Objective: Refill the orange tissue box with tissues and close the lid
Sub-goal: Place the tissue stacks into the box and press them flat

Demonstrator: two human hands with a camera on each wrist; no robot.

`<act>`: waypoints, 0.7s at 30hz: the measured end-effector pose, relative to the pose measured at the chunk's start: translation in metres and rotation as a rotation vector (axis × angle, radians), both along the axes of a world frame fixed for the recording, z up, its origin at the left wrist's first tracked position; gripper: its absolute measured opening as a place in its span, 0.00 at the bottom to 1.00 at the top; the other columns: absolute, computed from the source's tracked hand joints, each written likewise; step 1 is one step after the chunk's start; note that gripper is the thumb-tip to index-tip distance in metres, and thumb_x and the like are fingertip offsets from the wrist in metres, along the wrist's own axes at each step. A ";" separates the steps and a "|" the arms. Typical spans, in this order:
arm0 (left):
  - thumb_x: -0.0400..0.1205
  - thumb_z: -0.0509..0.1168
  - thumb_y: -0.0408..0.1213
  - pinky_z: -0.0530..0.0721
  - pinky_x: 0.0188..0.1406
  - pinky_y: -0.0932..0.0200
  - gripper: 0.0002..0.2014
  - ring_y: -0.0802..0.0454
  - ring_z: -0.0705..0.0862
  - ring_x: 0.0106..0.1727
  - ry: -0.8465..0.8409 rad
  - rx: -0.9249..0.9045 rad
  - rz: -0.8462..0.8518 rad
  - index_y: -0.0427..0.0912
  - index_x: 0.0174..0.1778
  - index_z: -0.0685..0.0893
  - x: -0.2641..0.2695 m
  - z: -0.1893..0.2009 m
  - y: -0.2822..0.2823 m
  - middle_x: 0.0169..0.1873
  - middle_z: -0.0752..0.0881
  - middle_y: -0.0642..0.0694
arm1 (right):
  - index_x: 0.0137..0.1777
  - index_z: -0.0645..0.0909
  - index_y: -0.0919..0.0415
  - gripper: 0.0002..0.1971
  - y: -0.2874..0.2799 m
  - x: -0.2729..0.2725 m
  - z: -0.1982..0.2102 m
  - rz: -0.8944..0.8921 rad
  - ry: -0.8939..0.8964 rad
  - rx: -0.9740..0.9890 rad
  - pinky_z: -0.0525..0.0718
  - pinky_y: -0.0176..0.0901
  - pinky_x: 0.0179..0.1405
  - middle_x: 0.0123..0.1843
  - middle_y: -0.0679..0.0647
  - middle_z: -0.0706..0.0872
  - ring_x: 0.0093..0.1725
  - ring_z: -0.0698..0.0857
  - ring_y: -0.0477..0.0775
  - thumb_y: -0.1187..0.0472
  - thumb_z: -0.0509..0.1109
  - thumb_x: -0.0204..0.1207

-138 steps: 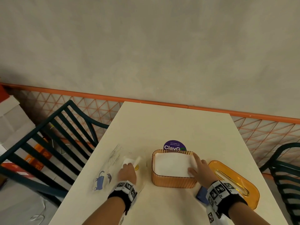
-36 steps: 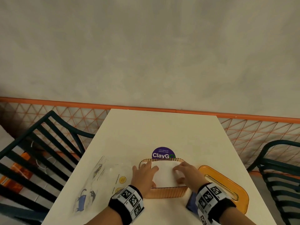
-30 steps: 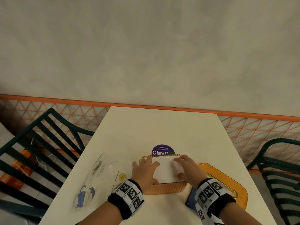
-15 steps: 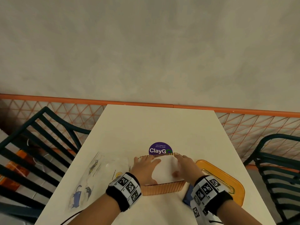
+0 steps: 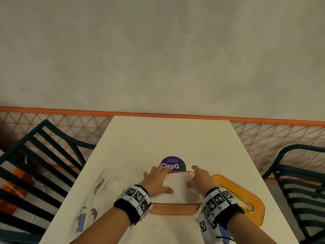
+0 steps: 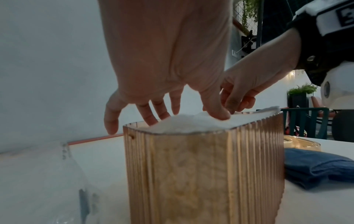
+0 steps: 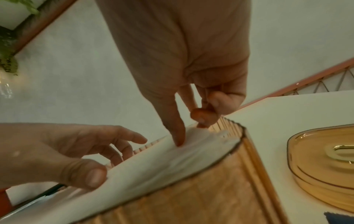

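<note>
The ribbed orange tissue box (image 5: pixel 175 209) stands open near the table's front edge, with white tissues (image 5: pixel 181 186) up to its rim. My left hand (image 5: pixel 158 180) lies spread over the stack's left side, thumb on top and fingertips at the far rim. My right hand (image 5: pixel 199 177) presses the stack's right end. In the right wrist view its thumb (image 7: pixel 177 136) digs into the tissues (image 7: pixel 153 163) while the other fingers bend at the box's far edge. The orange lid (image 5: pixel 246 199) lies flat on the table to the right of the box.
A clear plastic wrapper (image 5: pixel 98 194) lies left of the box. A blue cloth (image 6: pixel 316 166) lies by my right wrist. A purple round sticker (image 5: pixel 173 164) is on the cream table (image 5: pixel 167 138) behind the box. Dark green chairs (image 5: pixel 35 164) stand on both sides.
My left hand left the wrapper and came onto the tissues. Over the last second both hands slid apart across the stack, fingertips reaching its far rim.
</note>
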State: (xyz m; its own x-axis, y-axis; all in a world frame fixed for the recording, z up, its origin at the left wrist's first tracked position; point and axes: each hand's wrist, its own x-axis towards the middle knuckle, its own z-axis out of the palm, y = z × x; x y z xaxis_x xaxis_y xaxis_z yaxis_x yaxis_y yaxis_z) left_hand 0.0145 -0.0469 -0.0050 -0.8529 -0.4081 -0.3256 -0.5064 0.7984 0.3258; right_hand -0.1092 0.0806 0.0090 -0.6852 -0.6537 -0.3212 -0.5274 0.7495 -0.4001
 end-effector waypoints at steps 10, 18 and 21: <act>0.69 0.73 0.54 0.67 0.67 0.43 0.46 0.46 0.66 0.73 0.011 -0.214 -0.149 0.56 0.80 0.54 -0.013 -0.004 0.008 0.72 0.68 0.50 | 0.80 0.55 0.50 0.36 0.000 0.002 -0.002 0.250 0.101 0.130 0.81 0.49 0.62 0.68 0.57 0.77 0.66 0.79 0.60 0.61 0.68 0.75; 0.78 0.65 0.53 0.63 0.66 0.51 0.27 0.51 0.70 0.70 0.170 -0.263 -0.062 0.49 0.71 0.70 -0.004 -0.005 0.005 0.68 0.74 0.53 | 0.77 0.62 0.49 0.34 0.006 -0.003 -0.003 0.305 0.159 0.049 0.83 0.46 0.54 0.69 0.54 0.69 0.60 0.81 0.58 0.57 0.72 0.73; 0.86 0.55 0.46 0.62 0.65 0.56 0.12 0.54 0.74 0.65 0.339 -0.303 -0.035 0.50 0.62 0.77 0.007 -0.006 0.003 0.62 0.79 0.56 | 0.72 0.68 0.50 0.27 0.009 -0.005 -0.004 0.319 0.196 -0.024 0.80 0.41 0.52 0.68 0.52 0.70 0.62 0.78 0.55 0.56 0.71 0.74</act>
State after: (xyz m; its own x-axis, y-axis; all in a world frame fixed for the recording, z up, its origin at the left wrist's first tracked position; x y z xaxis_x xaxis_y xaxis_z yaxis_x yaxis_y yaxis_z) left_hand 0.0220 -0.0437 -0.0109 -0.9056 -0.4111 0.1039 -0.3827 0.8980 0.2171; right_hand -0.1139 0.0894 0.0052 -0.4929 -0.8500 -0.1857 -0.8013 0.5266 -0.2840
